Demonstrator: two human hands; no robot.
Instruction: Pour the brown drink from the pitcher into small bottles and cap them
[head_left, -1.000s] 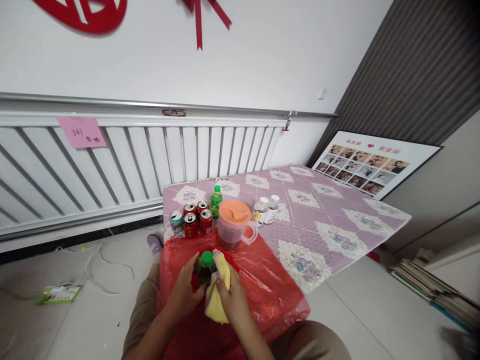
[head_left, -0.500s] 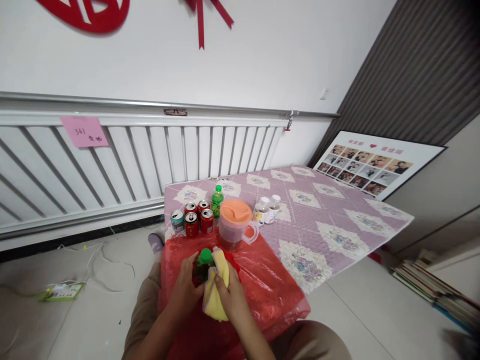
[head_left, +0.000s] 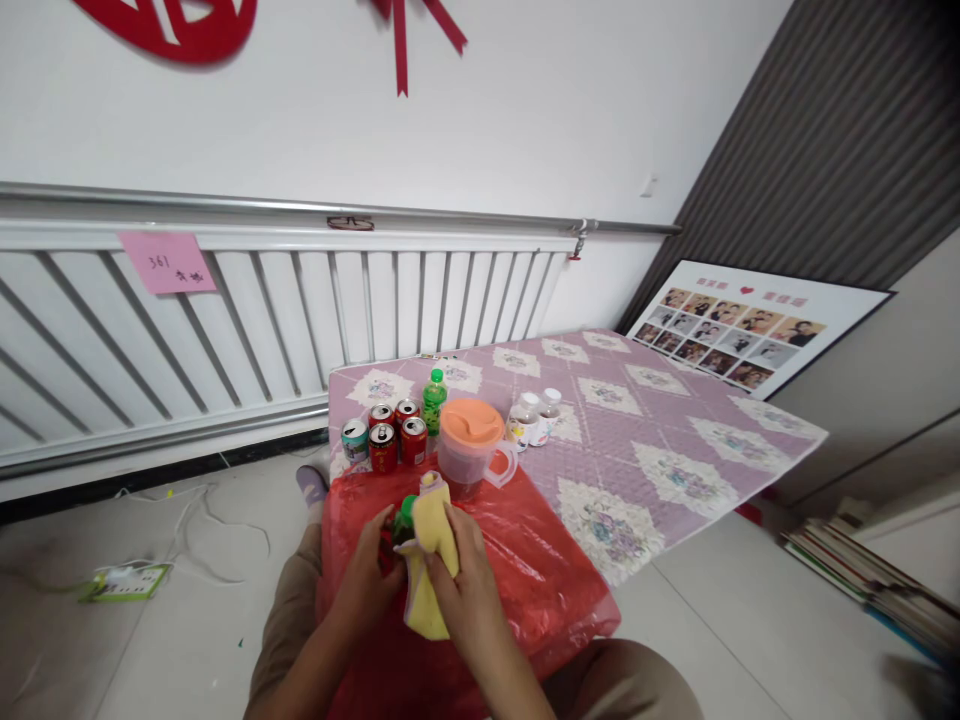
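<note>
My left hand [head_left: 370, 572] is wrapped round the left side of a green-capped bottle [head_left: 402, 522], which stands close in front of me over the red plastic sheet [head_left: 532, 570]. A yellow cloth [head_left: 433, 525] with a purple edge is gripped in my right hand [head_left: 466, 575] and lies against the bottle's right side, covering much of it. The bottle's lower part is hidden by cloth and fingers. Just beyond stands a clear pitcher [head_left: 461, 465] with an orange lid.
Several drink cans [head_left: 383, 450] and another green bottle [head_left: 434, 402] stand behind on the left. Two small white-capped bottles [head_left: 523, 425] are right of the pitcher. A patterned cloth [head_left: 652, 430] covers the table, with a radiator [head_left: 420, 300] behind. A power strip [head_left: 124, 583] lies on the floor.
My right hand and the yellow cloth have moved up along the bottle, and the cloth now hides part of its cap. My left hand keeps its hold with little movement.
</note>
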